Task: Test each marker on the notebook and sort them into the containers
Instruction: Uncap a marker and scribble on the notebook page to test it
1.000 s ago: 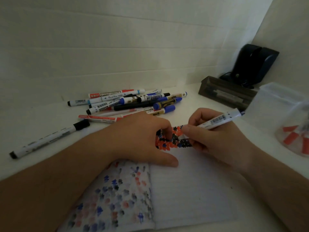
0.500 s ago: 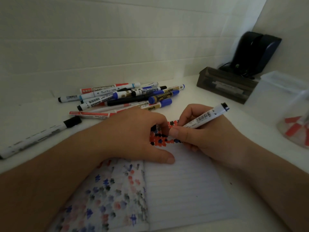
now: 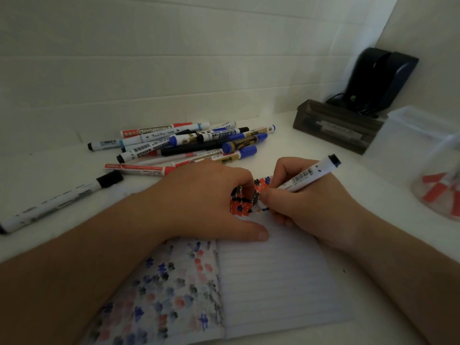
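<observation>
Right hand [image 3: 306, 202] pinches a marker [image 3: 307, 176] whose upper end has swung toward 2 o'clock, tip on the notebook [image 3: 273, 282] scribbling; left hand [image 3: 211, 202], curled, presses the page; testing continues, sorting pending

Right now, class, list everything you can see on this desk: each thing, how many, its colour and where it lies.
Marker in use: one, white barrel, in the right hand, tip at the notebook.
Marker pile: about a dozen, white and black barrels with blue, black, red caps, behind the notebook.
Lone marker: one, white, black cap, far left.
Notebook: one, white lined, open, front centre, covered in red, blue, black test marks.
Dark tray: one, brown-grey, back right.
Black device: one, behind the tray.
Clear containers: two, right edge; the nearer holds red-capped markers.
Left hand: rests on the notebook.
Right hand: grips the marker.
</observation>
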Available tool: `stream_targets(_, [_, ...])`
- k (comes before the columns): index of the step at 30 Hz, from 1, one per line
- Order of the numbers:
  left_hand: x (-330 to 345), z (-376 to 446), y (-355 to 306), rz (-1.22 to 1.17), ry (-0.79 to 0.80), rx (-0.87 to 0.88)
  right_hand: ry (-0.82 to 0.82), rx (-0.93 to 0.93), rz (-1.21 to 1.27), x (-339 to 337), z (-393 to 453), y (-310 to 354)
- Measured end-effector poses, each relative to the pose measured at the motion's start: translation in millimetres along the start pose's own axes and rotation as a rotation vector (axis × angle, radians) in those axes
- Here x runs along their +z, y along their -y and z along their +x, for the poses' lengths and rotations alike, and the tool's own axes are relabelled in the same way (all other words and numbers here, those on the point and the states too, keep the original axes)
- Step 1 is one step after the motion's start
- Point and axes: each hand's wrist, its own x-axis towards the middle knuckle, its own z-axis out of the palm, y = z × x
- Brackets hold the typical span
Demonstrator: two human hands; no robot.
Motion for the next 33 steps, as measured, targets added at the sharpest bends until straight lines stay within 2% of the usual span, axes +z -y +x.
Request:
stream_targets(5, [1.1, 0.7, 0.1, -0.013, -0.008, -0.006, -0.039, -0.041, -0.107, 4.4, 2.2, -2.3])
stream_targets(13, [0.0, -0.3, -1.0, -0.011, 0.002, -0.016, -0.032, -0.034, -0.061, 1.9, -0.9, -2.2])
stream_targets(19, [0.7, 0.5, -0.1, -0.022, -0.001, -0.012, -0.055, -0.06, -0.153, 4.7, 2.0, -2.9])
stream_targets(25, [0.3, 0.6, -0.5, -0.014, 0.001, -0.001, -0.053, -0.025, -0.068, 3.0, 1.0, -4.6])
stream_targets(33, [1.2, 0.8, 0.3, -0.019, -0.002, 0.005, -0.022, -0.027, -0.086, 2.0, 1.2, -4.8])
